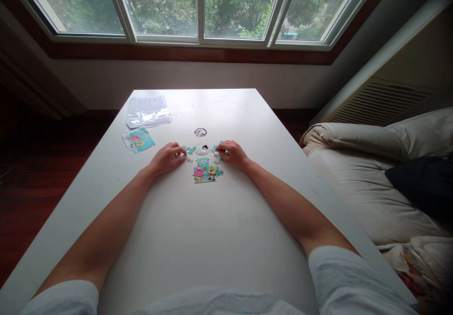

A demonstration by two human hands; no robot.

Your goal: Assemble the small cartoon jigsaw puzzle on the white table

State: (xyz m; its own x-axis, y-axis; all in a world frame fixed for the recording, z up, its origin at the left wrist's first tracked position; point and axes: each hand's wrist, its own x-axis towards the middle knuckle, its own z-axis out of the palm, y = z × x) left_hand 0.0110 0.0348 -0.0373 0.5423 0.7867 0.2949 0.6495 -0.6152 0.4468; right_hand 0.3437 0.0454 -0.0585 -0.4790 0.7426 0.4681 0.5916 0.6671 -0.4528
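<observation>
A partly joined jigsaw puzzle [204,170] with pink and yellow cartoon figures lies flat at the middle of the white table [208,230]. My left hand [170,157] rests left of it, with bent fingers drawn together beside loose turquoise puzzle pieces [191,150]. Whatever sits between those fingertips is too small to make out. On the other side, my right hand [231,154] has its thumb and fingers pinched on a small puzzle piece [216,150] among several loose ones. A round metal-rimmed hole cover [202,149] lies between the hands.
A second round opening [200,132] lies farther back in the tabletop. At the back left are a clear plastic bag [148,111] and a cartoon picture card [138,140]. A cream sofa [357,183] stands right of the table, and a window [198,8] is ahead.
</observation>
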